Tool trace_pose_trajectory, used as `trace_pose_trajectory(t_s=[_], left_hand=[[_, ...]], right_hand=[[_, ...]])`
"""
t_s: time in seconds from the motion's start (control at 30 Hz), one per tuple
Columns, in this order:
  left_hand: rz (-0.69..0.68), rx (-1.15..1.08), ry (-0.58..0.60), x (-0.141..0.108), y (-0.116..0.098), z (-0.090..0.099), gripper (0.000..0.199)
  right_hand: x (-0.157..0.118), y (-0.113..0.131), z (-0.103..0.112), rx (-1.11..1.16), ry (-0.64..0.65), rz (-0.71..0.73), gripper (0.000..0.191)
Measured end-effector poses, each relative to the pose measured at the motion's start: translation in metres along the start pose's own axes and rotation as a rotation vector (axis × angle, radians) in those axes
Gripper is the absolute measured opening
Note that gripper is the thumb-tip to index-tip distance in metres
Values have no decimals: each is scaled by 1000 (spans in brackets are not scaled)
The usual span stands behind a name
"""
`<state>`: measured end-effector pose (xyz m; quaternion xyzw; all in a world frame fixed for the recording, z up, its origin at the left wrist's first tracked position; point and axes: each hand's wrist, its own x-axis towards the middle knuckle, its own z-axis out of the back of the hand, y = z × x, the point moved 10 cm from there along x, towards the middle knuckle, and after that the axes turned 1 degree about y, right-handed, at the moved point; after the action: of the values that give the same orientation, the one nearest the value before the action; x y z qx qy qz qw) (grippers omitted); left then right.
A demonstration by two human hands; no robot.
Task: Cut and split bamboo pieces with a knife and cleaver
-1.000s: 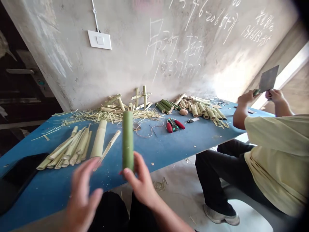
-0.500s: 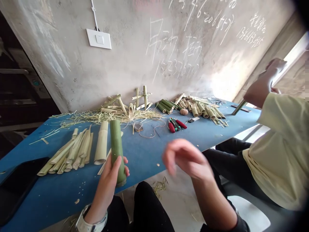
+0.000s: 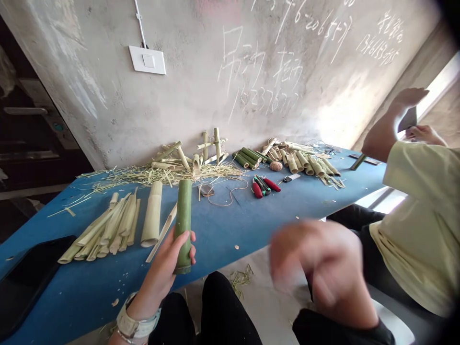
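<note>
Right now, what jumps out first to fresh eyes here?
The green bamboo tube, held upright in the left hand over the near edge of the blue table. Next, the blurred right hand, off to the right, and the red-handled tools lying mid-table. Behind it all, big white writing on the grey wall.

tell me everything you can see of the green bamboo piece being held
The green bamboo piece is held nearly upright in the left hand, fingers around its lower part. It looks straight and round, with a ridge near the bottom end. It shows against the near side of the blue table; whether its top is open is unclear.
</note>
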<state>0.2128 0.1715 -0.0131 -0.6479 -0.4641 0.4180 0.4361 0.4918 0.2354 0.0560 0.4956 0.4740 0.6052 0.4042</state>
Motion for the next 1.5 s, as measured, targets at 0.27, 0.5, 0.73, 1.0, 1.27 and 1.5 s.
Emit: trace_pose_trajectory(t_s=[0.27,0.5,0.73,1.0,1.27,1.5], left_hand=[[-54,-4,-81,3,17,13,25],[-61,23,-99,1,16,12,29],[-70,-32,-107,-1,13,12,31],[-65,-297,-11,3,21,14,16],[26,-119,-18,-8,16,17,29],[-312,1287,-375,-3,-51,50,38]], right_hand=[[67,-59,65,-1358,-274,-368,38],[75,-95,47,-1540,-198,-495,38],[65,-95,44,-1535,-182,-418,38],[72,-96,25,-1679,-95,-250,33],[91,-90,33,-1627,-124,-356,41],[67,-61,29,-1172,-233,-213,50]])
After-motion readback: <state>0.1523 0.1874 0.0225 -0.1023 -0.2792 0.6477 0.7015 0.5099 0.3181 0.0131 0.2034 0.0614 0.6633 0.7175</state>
